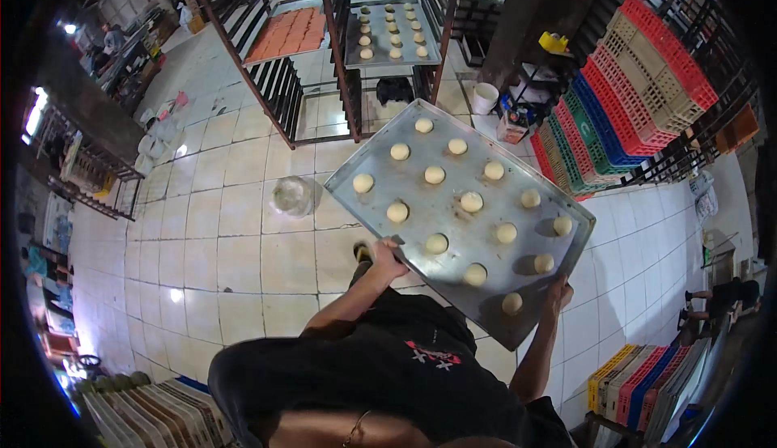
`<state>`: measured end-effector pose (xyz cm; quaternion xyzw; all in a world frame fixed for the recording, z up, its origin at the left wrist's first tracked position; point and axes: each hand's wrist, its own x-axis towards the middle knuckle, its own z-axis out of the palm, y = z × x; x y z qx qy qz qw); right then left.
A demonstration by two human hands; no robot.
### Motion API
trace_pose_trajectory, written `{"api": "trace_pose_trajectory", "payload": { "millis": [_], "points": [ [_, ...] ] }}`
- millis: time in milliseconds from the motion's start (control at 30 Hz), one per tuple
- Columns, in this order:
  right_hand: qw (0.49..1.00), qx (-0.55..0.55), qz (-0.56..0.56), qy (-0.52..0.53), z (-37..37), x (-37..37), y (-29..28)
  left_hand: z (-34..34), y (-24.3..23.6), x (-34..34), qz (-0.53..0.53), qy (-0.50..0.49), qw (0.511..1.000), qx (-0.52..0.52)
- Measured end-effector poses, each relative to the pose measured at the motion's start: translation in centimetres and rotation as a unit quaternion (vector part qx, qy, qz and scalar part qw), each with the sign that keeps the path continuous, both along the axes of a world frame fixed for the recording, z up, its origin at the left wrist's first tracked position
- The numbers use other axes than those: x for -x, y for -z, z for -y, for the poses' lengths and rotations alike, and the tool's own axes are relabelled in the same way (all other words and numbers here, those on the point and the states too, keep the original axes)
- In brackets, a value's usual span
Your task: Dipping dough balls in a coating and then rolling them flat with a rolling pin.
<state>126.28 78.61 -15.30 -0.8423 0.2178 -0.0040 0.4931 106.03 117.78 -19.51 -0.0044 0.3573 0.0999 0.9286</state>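
A large metal baking tray (380, 197) is held out in front of me, tilted so one corner points toward the rack. Rows of round pale dough balls (435, 174) sit on it, spaced apart. My left hand (388, 259) is closed around the tray's near left edge. On the right side, my right hand (560, 293) grips the tray's rim near the lower right. The fingers of both hands are partly hidden under the tray. Beyond it stands a tall metal rack (324, 11), which carries another tray of dough balls (392, 33) and a tray of orange-red flat pieces (287, 33).
Stacked plastic crates (615, 108) in several colours rise at the right. A white bucket (485, 97) stands by the rack, and a clear round container (293, 196) rests on the tiled floor (218, 237). More crates (639, 383) are at the lower right. People work at both far sides.
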Motion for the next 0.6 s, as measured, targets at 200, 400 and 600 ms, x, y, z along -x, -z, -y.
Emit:
{"api": "trace_pose_trajectory", "payload": {
  "millis": [200, 400, 600],
  "points": [
    [0.989, 0.137, 0.012, 0.048, -15.7, -1.6, 9.3, -18.3, 10.5, -9.1, -0.204, 0.064, 0.977, 0.003],
    [0.966, 0.19, 0.011, 0.175, -32.4, -0.4, 18.6, -38.5, 19.8, -16.8, -0.195, 0.134, 0.968, -0.086],
    [0.938, 0.288, 0.108, 0.157, -45.0, 5.6, 26.0, -50.5, 19.4, -24.7, -0.256, 0.156, 0.934, -0.195]
  ]
}}
